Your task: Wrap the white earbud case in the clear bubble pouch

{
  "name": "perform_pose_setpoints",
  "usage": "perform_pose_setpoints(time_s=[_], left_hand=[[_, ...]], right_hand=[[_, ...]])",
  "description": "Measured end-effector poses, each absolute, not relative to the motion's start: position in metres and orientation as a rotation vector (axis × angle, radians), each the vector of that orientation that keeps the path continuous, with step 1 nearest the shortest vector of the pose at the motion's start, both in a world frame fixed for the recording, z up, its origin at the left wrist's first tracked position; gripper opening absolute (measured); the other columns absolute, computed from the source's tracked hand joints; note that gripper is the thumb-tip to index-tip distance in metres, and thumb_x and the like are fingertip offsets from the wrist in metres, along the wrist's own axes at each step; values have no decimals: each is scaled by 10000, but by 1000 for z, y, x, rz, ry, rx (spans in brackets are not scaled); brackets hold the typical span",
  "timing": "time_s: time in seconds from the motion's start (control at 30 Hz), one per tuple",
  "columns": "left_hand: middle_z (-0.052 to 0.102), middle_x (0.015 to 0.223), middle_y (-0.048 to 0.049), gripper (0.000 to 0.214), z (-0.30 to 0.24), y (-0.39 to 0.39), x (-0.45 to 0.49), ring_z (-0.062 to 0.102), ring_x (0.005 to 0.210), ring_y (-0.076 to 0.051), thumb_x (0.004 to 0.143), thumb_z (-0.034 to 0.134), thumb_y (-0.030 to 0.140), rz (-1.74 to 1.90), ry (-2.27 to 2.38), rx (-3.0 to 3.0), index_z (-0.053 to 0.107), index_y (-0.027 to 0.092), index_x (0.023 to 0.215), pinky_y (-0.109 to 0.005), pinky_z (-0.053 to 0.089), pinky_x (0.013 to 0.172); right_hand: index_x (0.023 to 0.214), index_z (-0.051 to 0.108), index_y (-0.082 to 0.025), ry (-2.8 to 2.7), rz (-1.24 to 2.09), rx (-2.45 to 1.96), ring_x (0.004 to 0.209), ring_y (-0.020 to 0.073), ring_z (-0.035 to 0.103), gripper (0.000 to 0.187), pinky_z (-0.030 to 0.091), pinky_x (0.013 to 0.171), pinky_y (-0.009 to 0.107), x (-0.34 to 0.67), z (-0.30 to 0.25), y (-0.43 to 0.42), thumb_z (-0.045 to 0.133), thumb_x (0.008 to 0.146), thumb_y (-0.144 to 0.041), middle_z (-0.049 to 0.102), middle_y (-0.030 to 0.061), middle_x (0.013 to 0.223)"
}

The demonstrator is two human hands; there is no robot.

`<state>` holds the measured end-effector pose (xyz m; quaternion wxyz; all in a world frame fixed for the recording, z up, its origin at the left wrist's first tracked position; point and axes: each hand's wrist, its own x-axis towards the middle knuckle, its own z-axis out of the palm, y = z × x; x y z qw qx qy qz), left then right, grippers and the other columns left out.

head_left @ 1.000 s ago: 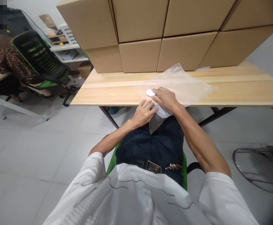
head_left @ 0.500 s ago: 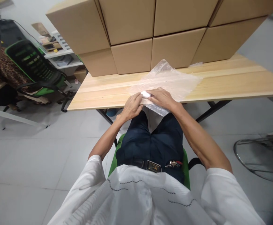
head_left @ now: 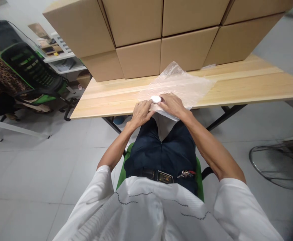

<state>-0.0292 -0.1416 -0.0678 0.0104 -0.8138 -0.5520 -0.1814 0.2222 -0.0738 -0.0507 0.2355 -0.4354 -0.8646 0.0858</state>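
A small, smooth white oval object (head_left: 156, 99) lies near the table's front edge, on a thin clear plastic sheet (head_left: 184, 85). My right hand (head_left: 171, 104) has its fingers curled round the object's right end. On the other side, my left hand (head_left: 141, 113) is closed, its fingertips by the object's left end and its thumb at the sheet's front edge. The sheet spreads behind the hands, and its front part overhangs the table edge above my lap. What the object is, I cannot make out.
Cardboard boxes (head_left: 138, 58) are stacked along the back of the wooden table (head_left: 106, 98). At left, a person (head_left: 2, 75) sits by a green and black office chair (head_left: 27, 70). A round metal frame (head_left: 277, 167) stands on the floor at right.
The sheet's front corner has come up and hangs less far below the table edge. Both hands stay by the white object, with slight finger shifts. The whole view has shifted a little.
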Motion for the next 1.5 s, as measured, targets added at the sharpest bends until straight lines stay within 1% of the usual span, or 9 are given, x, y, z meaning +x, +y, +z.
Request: perform_pose_setpoints(time_s=[0.3, 0.6, 0.7, 0.83, 0.93, 1.07, 1.2, 1.37, 1.5], left_hand=[[823, 1604, -212, 604, -54, -131, -28, 746, 1492, -451, 1226, 692, 419, -527, -1754, -2571, 671, 220, 1796, -591, 574, 1293], [763, 1639, -211, 696, -42, -109, -37, 779, 1461, -439, 1091, 613, 204, -564, -1692, -2676, 734, 249, 1775, -602, 670, 1256], [674, 1849, -199, 731, -40, -100, -41, 767, 1574, -431, 1048, 619, 170, -601, -1623, -2736, 764, 254, 1760, -583, 715, 1244], [572, 2047, -133, 762, -36, -89, -43, 663, 1792, -411, 1065, 586, 143, -549, -1539, -2832, 769, 247, 1798, -606, 633, 1437], [703, 1953, -118, 701, -34, -82, -41, 659, 1821, -367, 1135, 546, 177, -520, -1492, -2866, 801, 248, 1785, -595, 543, 1540], [767, 1891, -114, 668, -34, -77, -38, 722, 1767, -360, 1158, 529, 183, -532, -1443, -2865, 843, 261, 1742, -614, 560, 1524], [815, 1824, -139, 664, -39, -72, -38, 768, 1710, -378, 1126, 558, 146, -550, -1426, -2839, 872, 255, 1701, -654, 574, 1502], [820, 1790, -206, 578, -41, -60, -39, 771, 1695, -369, 1189, 527, 203, -625, -1396, -2812, 888, 203, 1641, -586, 612, 1463], [893, 1608, -232, 523, -37, -43, -40, 829, 1537, -381, 1185, 505, 211, -591, -1377, -2787, 906, 185, 1519, -572, 654, 1372]], right_hand=[[1428, 882, -189, -2297, 308, -1212, 1445, 478, 786, 450, 630, 1278, 626, 230, -58, -72, 610, 1147, -411, 911, 246, 1512], [1604, 856, -149, -2330, 410, -1163, 1558, 481, 781, 602, 604, 1368, 654, 243, -54, -67, 593, 1131, -412, 848, 254, 1703], [1638, 848, -151, -2333, 478, -1129, 1559, 477, 788, 633, 615, 1355, 647, 247, -48, -70, 588, 1134, -432, 847, 244, 1712], [1579, 891, -188, -2370, 532, -1051, 1540, 453, 801, 608, 612, 1347, 601, 249, -41, -74, 571, 1130, -444, 895, 189, 1635], [1488, 928, -219, -2378, 548, -1037, 1496, 445, 819, 531, 621, 1325, 586, 250, -39, -73, 588, 1140, -433, 923, 157, 1579], [1500, 930, -228, -2367, 542, -1028, 1543, 426, 814, 499, 602, 1362, 564, 250, -42, -68, 602, 1166, -401, 904, 143, 1642], [1587, 885, -217, -2372, 486, -1089, 1563, 413, 803, 510, 585, 1378, 561, 242, -49, -68, 605, 1185, -357, 882, 164, 1682], [1714, 782, -190, -2345, 359, -1254, 1571, 455, 748, 537, 566, 1384, 605, 221, -50, -80, 590, 1235, -338, 839, 211, 1720], [1756, 734, -185, -2326, 287, -1366, 1555, 481, 716, 553, 589, 1344, 649, 199, -46, -79, 497, 1261, -258, 807, 266, 1698]])
